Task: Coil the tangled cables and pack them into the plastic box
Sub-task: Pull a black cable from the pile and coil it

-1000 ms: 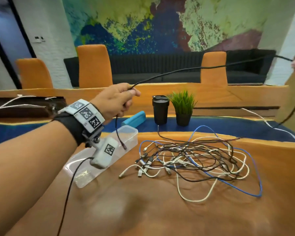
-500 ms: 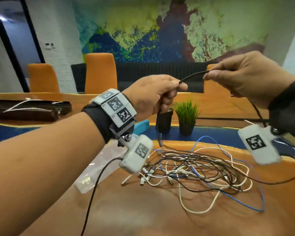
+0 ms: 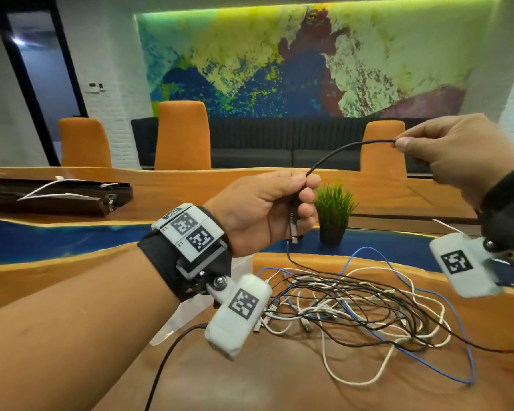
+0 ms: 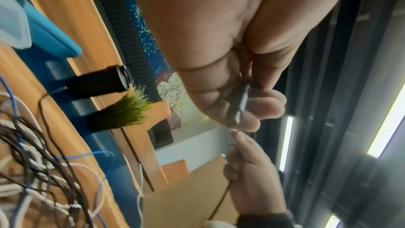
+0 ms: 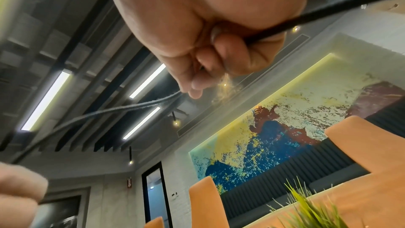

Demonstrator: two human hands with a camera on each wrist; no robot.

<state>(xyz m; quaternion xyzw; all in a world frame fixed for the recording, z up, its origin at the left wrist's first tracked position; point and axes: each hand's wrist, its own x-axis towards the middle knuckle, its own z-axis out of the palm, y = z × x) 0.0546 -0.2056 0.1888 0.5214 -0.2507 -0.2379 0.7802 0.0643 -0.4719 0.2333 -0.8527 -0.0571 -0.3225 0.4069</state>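
Note:
A tangle of black, white and blue cables [image 3: 353,310] lies on the wooden table. My left hand [image 3: 303,185] is raised above it and pinches a black cable [image 3: 347,148] near its end; the plug [image 3: 293,229] hangs down under the palm. The plug [image 4: 240,109] also shows between the left fingers in the left wrist view. My right hand [image 3: 401,143] pinches the same cable farther along, up and to the right, and the cable [image 5: 306,20] runs on under that palm. The clear plastic box [image 3: 187,315] sits mostly hidden behind my left wrist.
A small potted plant [image 3: 334,212] stands just behind the tangle, with a black cup [image 4: 98,83] and a teal case [image 4: 50,41] beside it. A dark tray with white cables [image 3: 57,197] lies far left. Orange chairs [image 3: 181,134] line the far side.
My right hand came in from the far right close to the left, then drew back right and up along the black cable. The head view tilted upward.

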